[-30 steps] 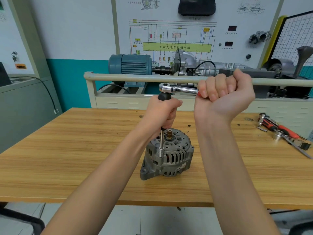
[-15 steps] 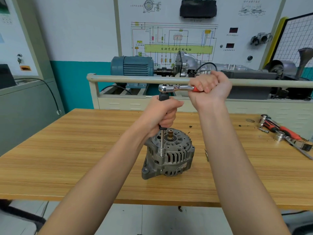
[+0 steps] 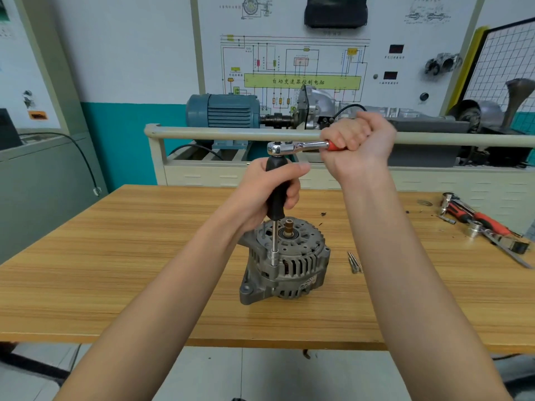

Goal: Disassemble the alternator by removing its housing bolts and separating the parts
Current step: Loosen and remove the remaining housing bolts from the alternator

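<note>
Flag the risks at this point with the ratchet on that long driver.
1. The alternator stands free on the table; neither hand steadies it, so a hard pull could tip or spin it.
2. The right hand pulls the ratchet high above the bolt; the long driver, held by the left hand, may lean and slip off.
3. The loose bolts could roll.

Alternator (image 3: pixel 285 263) stands mid-table (image 3: pixel 115 256); loose bolts (image 3: pixel 353 262) right; tools (image 3: pixel 480 224) far right.
</note>
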Motion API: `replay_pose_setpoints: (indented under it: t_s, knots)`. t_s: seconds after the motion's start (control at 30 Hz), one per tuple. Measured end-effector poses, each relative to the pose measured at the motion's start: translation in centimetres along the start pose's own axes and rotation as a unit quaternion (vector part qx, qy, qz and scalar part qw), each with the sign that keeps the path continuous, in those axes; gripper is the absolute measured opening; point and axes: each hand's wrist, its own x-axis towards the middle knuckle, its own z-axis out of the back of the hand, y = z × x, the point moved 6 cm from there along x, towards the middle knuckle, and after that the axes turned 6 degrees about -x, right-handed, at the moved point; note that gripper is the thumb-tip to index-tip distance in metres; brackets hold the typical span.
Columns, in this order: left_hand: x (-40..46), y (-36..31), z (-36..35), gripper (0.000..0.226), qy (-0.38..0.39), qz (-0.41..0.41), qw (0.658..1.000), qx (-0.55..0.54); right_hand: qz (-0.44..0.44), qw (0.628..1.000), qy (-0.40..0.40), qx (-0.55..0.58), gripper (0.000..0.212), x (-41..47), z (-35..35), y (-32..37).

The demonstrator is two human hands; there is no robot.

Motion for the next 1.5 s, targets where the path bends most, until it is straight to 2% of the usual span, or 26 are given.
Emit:
replay_pose_setpoints:
  t_s: [0.07, 0.13, 0.27, 0.37, 0.43, 0.5, 0.63, 0.73, 0.8, 0.87, 1.03, 1.13, 1.2, 1.33, 1.4, 1.5]
  knots:
    - [0.2, 0.4, -0.2, 0.04, 0.008, 0.019, 1.0, -0.019, -0.037, 0.999, -0.002, 0.024, 0.052, 0.7, 0.2, -0.6]
    - [0.2, 0.7, -0.5, 0.049, 0.021, 0.031, 0.999, -0.018, -0.032, 0.998, 0.004, 0.045, 0.052, 0.5, 0.4, -0.7]
    - [0.2, 0.8, -0.5, 0.06, -0.004, 0.023, 1.0, -0.003, 0.07, 0.997, 0.026, 0.015, 0.054, -1.4, 0.5, 0.6]
    - [0.2, 0.8, -0.5, 0.059, -0.031, 0.011, 0.999, 0.007, 0.164, 0.985, 0.046, -0.032, 0.055, -3.6, -0.1, 1.0]
    - [0.2, 0.9, -0.3, 0.055, -0.039, 0.009, 0.999, 0.008, 0.187, 0.98, 0.054, -0.05, 0.056, -4.3, -0.5, 1.0]
    - [0.1, 0.8, -0.2, 0.052, -0.024, 0.011, 1.0, 0.009, 0.159, 0.985, 0.052, -0.048, 0.056, -3.6, -0.7, 1.0]
    - [-0.1, 0.2, -0.3, 0.034, 0.034, 0.03, 0.999, -0.013, 0.013, 1.0, 0.012, -0.008, 0.054, -0.5, -0.4, 0.2]
    - [0.0, 0.5, -0.5, 0.037, 0.053, 0.047, 0.997, -0.028, -0.059, 0.997, 0.021, 0.044, 0.055, 0.9, 0.1, -0.8]
    - [-0.1, 0.8, -0.7, 0.044, 0.067, 0.06, 0.995, -0.037, -0.068, 0.995, 0.036, 0.066, 0.055, 0.8, 0.1, -1.1]
    - [0.0, 0.8, -0.6, 0.051, 0.054, 0.062, 0.996, -0.031, -0.027, 0.998, 0.035, 0.051, 0.053, 0.3, 0.2, -0.6]
    - [0.2, 1.0, -0.2, 0.063, -0.036, 0.043, 0.998, 0.006, 0.147, 0.988, 0.039, -0.026, 0.055, -2.9, -0.2, 0.7]
    - [0.1, 1.0, -0.1, 0.062, -0.054, 0.029, 0.998, 0.019, 0.191, 0.979, 0.052, -0.048, 0.056, -4.2, -0.7, 0.7]
    - [-0.1, 0.9, 0.1, 0.056, -0.021, 0.026, 0.999, 0.014, 0.154, 0.986, 0.05, -0.045, 0.054, -3.5, -0.8, 0.9]
    - [-0.4, 0.1, -0.3, 0.027, 0.101, 0.035, 0.994, -0.03, -0.021, 0.999, 0.027, 0.006, 0.055, -0.3, -0.6, -0.2]
    - [-0.3, 0.4, -0.7, 0.03, 0.112, 0.047, 0.992, -0.038, -0.079, 0.995, 0.031, 0.046, 0.059, 0.6, -0.4, -1.2]
    - [-0.2, 0.9, -1.0, 0.047, 0.095, 0.054, 0.992, -0.058, -0.067, 0.995, 0.036, 0.067, 0.058, 0.7, 0.0, -1.4]
